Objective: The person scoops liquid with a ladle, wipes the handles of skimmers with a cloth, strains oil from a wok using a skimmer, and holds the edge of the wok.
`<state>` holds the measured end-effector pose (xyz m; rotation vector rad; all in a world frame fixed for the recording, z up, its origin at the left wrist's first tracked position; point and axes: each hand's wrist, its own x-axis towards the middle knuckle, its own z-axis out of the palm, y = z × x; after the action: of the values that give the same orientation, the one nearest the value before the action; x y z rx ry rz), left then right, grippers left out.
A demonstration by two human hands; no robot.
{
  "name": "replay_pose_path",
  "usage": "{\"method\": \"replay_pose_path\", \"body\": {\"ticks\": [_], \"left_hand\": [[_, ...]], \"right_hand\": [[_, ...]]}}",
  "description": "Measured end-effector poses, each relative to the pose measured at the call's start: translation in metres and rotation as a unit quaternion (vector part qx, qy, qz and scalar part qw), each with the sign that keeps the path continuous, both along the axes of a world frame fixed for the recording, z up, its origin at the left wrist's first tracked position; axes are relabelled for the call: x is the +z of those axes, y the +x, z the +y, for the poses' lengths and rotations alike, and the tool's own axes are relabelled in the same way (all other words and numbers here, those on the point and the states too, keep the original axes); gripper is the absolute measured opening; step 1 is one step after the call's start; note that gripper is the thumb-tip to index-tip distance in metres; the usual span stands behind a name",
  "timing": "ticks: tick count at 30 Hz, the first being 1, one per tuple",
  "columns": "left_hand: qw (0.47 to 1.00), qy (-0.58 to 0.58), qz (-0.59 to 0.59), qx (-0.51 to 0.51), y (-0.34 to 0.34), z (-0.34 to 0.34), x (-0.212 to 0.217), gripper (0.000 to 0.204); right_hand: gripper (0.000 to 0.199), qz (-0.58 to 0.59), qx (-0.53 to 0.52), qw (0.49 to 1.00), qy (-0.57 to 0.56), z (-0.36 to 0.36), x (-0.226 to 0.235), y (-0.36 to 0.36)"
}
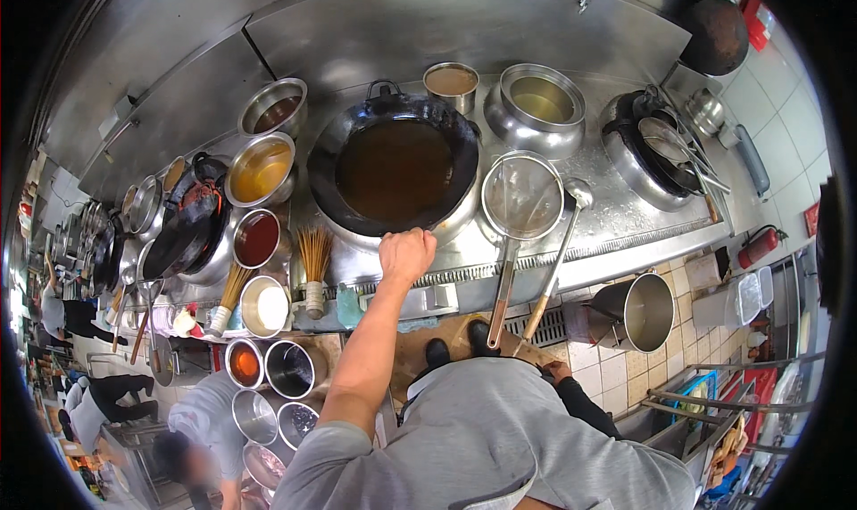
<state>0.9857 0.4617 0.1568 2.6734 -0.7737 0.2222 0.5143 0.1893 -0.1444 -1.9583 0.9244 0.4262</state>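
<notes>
My left hand point(408, 253) is closed at the near rim of a large black wok point(323, 172); the part it grips is hidden under the fingers. Dark brown liquid point(393, 171) fills much of the wok, which sits on a burner. My right hand point(558, 370), below a black sleeve, hangs low by my side, its fingers too small to make out. To the wok's right, a round mesh strainer point(522, 196) and a ladle point(578, 193) lie with their handles over the stove's front edge. A bamboo brush point(314, 260) stands just left of my left hand.
Pots of yellow liquid point(259, 169) and red sauce point(256, 239) stand left of the wok. Behind it are a small pot point(451, 83) and a wide steel pot point(536, 139). A second wok point(656, 144) sits at right. A tall pot point(649, 313) stands on the floor. Co-workers point(201, 421) are at left.
</notes>
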Motion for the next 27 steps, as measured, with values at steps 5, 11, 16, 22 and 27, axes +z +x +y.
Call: {"method": "replay_pose_path", "body": {"ticks": [5,11,16,22,27], "left_hand": [[1.0,0.014,0.02,0.008,0.0,0.0,0.004,0.04],[1.0,-0.001,0.019,0.011,-0.002,0.001,0.008,0.041],[1.0,-0.014,0.004,0.002,-0.005,0.001,0.011,0.039],[1.0,-0.018,0.009,-0.002,-0.004,0.003,0.009,0.037],[1.0,-0.016,-0.001,0.002,-0.004,0.002,0.005,0.036]], "right_hand": [[0.025,-0.014,0.046,0.998,-0.039,0.005,0.005,0.003],[0.02,-0.123,0.152,0.975,-0.11,-0.009,-0.035,-0.018],[0.02,-0.064,0.057,0.996,-0.035,-0.005,-0.035,-0.004],[0.024,-0.031,0.231,0.959,-0.164,-0.017,-0.041,0.001],[0.024,0.044,0.059,0.997,-0.018,-0.011,-0.028,0.008]]}}
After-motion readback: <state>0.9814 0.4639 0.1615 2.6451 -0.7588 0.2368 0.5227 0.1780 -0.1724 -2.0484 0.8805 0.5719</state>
